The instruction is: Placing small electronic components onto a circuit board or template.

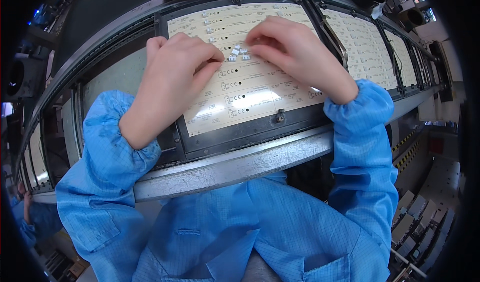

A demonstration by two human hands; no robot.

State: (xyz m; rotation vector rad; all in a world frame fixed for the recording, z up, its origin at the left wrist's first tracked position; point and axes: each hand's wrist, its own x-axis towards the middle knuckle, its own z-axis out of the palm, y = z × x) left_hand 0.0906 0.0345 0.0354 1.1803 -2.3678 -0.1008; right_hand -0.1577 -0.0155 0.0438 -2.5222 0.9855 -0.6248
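White connectors on a cream circuit panel.
Left hand and right hand each pinch connectors at the panel's far middle.

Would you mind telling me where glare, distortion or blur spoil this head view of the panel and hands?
Head view: white glare on the cream circuit panel below the left hand and right hand; the metal rail bows with fisheye distortion; the corners go black; the small white connectors at the fingertips look sharp enough.
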